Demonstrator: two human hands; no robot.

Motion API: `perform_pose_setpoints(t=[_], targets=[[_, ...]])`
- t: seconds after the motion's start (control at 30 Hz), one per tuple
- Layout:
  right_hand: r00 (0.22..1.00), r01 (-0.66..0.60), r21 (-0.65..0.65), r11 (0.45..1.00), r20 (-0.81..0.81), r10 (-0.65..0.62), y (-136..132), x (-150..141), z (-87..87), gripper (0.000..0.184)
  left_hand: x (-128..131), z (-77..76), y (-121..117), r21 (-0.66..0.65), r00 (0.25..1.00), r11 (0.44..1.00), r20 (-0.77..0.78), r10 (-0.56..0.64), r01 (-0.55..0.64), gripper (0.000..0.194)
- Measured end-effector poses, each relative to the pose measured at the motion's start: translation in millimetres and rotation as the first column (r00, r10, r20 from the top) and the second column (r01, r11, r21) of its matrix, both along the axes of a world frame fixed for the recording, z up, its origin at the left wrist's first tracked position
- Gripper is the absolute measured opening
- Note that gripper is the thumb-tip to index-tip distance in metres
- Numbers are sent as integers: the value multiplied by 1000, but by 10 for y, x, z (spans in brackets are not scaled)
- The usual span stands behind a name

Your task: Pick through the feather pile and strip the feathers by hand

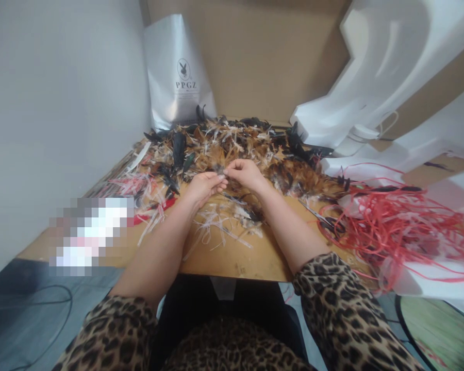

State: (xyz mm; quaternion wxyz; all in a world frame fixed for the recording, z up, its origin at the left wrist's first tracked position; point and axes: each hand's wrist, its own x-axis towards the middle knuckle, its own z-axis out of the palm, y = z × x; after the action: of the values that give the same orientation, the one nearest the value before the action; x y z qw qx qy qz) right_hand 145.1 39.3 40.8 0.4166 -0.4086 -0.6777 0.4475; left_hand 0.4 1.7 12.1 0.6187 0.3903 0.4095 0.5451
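In the middle of the table, my left hand (205,186) and my right hand (248,174) meet with their fingertips pinched together. Between them is a small brown feather (218,166) with grey fluff at its base; my fingers cover the quill end. Just beyond lies a broad pile of brown and black feathers (237,135). Under my wrists are white stripped strips and fluff (215,222) on the tan tabletop (247,265).
Scissors (328,222) lie right of my right forearm, beside a tangled heap of red plastic ribbon (410,226). White foam pieces (332,118) stand at the right. A silver bag (178,72) leans at the back left. A blurred-out bright object (96,232) sits on the left edge.
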Motion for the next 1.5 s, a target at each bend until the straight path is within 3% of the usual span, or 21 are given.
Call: perform_pose_setpoints(t=[0.2,0.3,0.43,0.53,0.67,0.77,0.87,0.93,1.03,1.1,1.17,1.33,1.5], targets=[[989,106,-34,994,-103,-109,113,44,-93,25,-80,24,36,13,990,995,98,97,-99,15],[984,174,81,981,20,-176,234,102,-237,19,-120,26,66,4,974,985,152,168,-171,13],[942,157,267,951,250,-226,286,135,-376,15,-129,27,80,-22,963,981,187,196,-195,8],[861,74,401,913,436,-261,194,102,-378,17,-126,27,77,-31,957,979,205,203,-201,7],[680,-82,508,858,657,-324,-5,-15,-322,31,-130,28,73,-33,952,978,226,206,-204,5],[552,-174,543,822,745,-375,-91,-117,-319,40,-132,26,77,-37,952,979,227,204,-201,4],[482,-211,539,816,783,-393,-70,-155,-354,32,-144,9,89,-28,955,980,224,196,-195,5],[528,-178,535,826,760,-379,-5,-120,-370,30,-161,-6,101,-19,953,979,227,200,-201,5],[741,-29,485,874,597,-307,125,5,-336,22,-185,-17,113,-12,950,978,235,204,-207,8],[886,13,368,930,427,-181,193,104,-269,18,-191,-12,112,-10,950,979,238,202,-206,8],[968,-14,205,979,246,-38,222,190,-181,18,-189,0,104,-13,951,979,234,201,-203,8],[992,-116,-33,993,37,117,161,296,-14,20,-178,20,88,-36,951,976,221,217,-214,10],[986,-167,-224,960,-41,162,115,275,-21,27,-175,14,94,-50,949,974,221,225,-219,10]])
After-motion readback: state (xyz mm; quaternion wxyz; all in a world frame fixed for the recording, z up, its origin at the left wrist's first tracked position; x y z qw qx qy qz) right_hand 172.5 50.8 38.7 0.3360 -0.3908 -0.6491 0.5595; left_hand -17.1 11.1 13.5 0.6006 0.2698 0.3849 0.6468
